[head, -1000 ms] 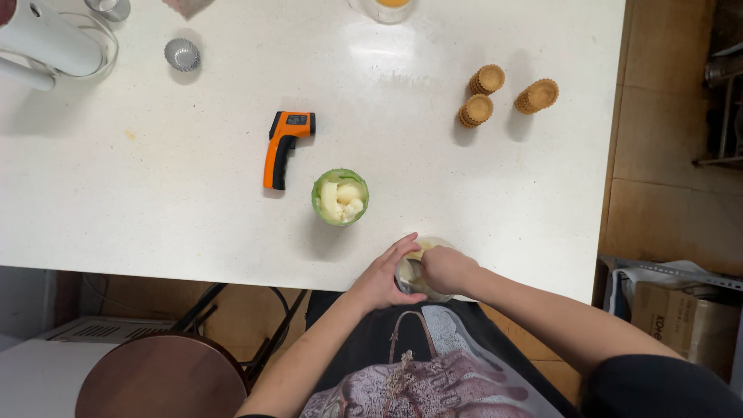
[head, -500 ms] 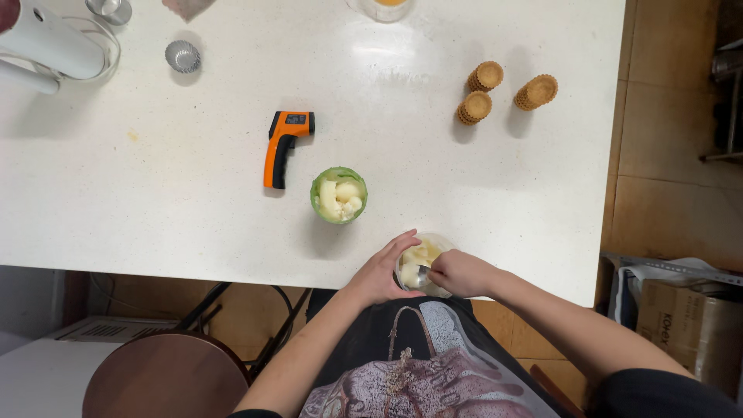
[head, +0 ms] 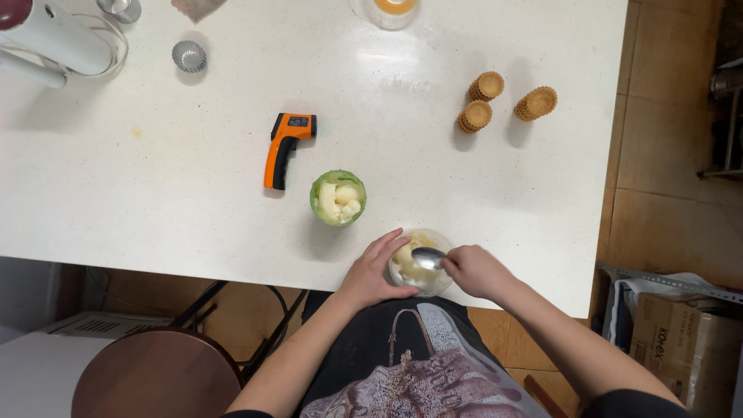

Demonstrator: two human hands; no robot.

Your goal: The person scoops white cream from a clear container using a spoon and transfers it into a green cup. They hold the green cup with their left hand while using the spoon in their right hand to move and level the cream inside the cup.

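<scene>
At the near edge of the white table (head: 193, 224), a little right of its middle, stands a small clear bowl (head: 419, 263) with pale yellow pieces inside. The left hand (head: 373, 272) lies against the left wall of this bowl, with the fingers spread and curved around it, so it steadies the bowl without closing fully. The right hand (head: 474, 271) is closed around the handle of a metal spoon (head: 428, 257), and the spoon head rests inside the bowl, on top of the pieces. The bowl sits very close to the table edge, partly over the person's lap.

To do this scooping well, I think the left hand should hold the bowl firm, because a push from the spoon could slide it off the near edge. Moving the bowl a little away from the edge would be safer. The spoon should go under the pieces slowly, so that nothing jumps out.

Just beyond the bowl, toward the middle of the table, stands a green cup (head: 338, 198) filled with similar pale pieces. Beside it on the left lies an orange and black infrared thermometer (head: 282, 147). Farther, toward the right edge, three small tart shells (head: 503, 101) stand close together. At the far left corner there are a white appliance (head: 54, 37) and a small fluted metal mould (head: 189, 56).
</scene>
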